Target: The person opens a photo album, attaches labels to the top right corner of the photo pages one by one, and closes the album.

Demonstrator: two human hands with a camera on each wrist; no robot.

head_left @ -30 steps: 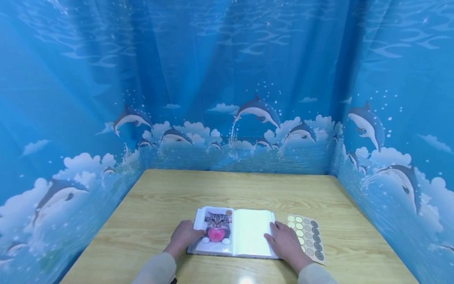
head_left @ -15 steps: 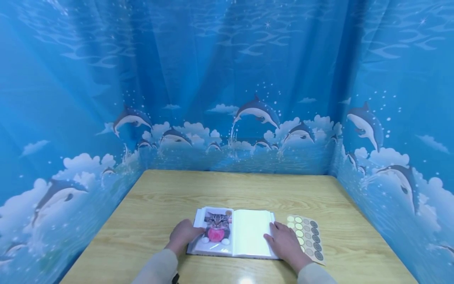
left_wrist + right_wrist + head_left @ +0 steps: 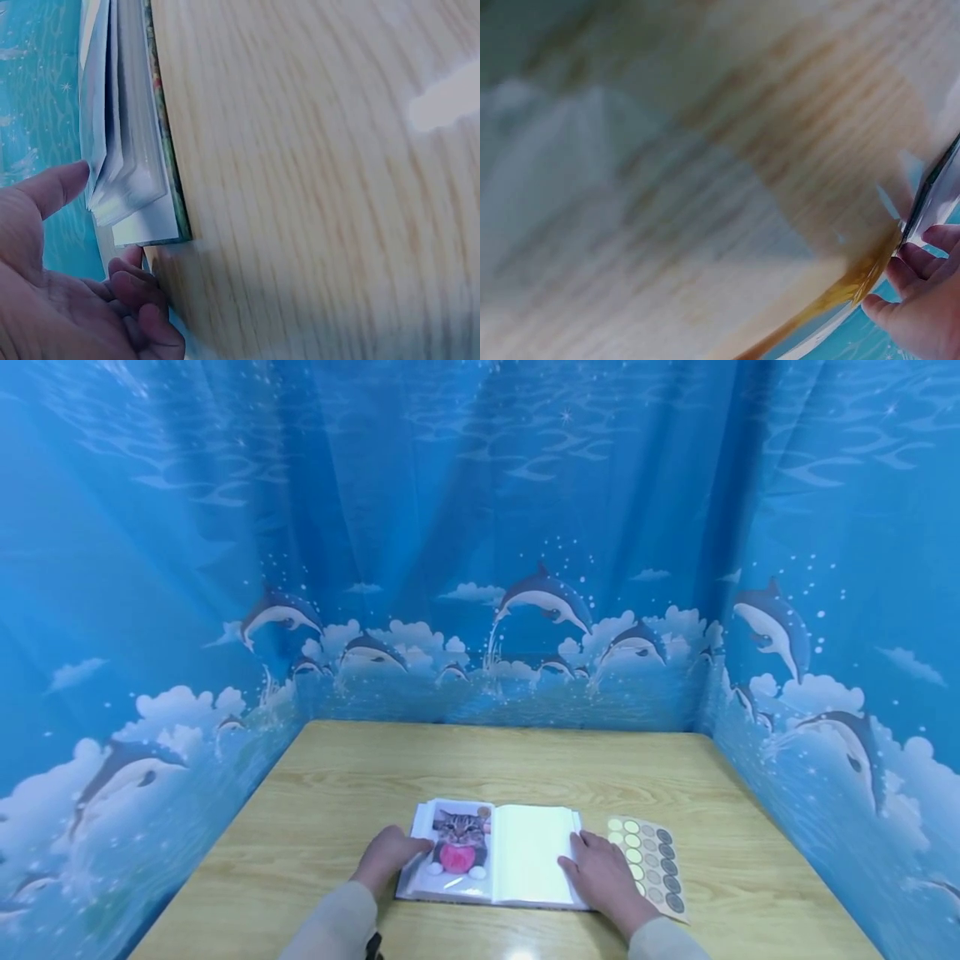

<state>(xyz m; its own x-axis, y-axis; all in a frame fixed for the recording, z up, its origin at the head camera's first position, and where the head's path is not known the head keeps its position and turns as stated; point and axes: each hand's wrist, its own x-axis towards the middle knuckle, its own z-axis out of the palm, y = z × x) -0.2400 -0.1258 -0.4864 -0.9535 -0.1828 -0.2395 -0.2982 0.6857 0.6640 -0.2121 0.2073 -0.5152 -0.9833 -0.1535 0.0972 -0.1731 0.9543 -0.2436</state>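
A photo album point(image 3: 525, 868) lies open on the table. Its left page holds a picture of a tabby cat point(image 3: 459, 842) with a pink heart-shaped thing; the right page is plain white. My left hand point(image 3: 387, 857) holds the album's left edge, thumb over the page. In the left wrist view, that thumb touches the loose page edges and the curled fingers point(image 3: 139, 289) lie at the cover's corner. My right hand point(image 3: 603, 872) grips the right edge, thumb on the white page. The right wrist view shows fingers point(image 3: 909, 276) against the album's edge.
Right of the album, partly behind my right hand, lies a sheet of round stickers point(image 3: 660, 868) in yellow, beige and grey. The wooden table point(image 3: 360, 760) is enclosed by blue curtains point(image 3: 420, 527) printed with dolphins.
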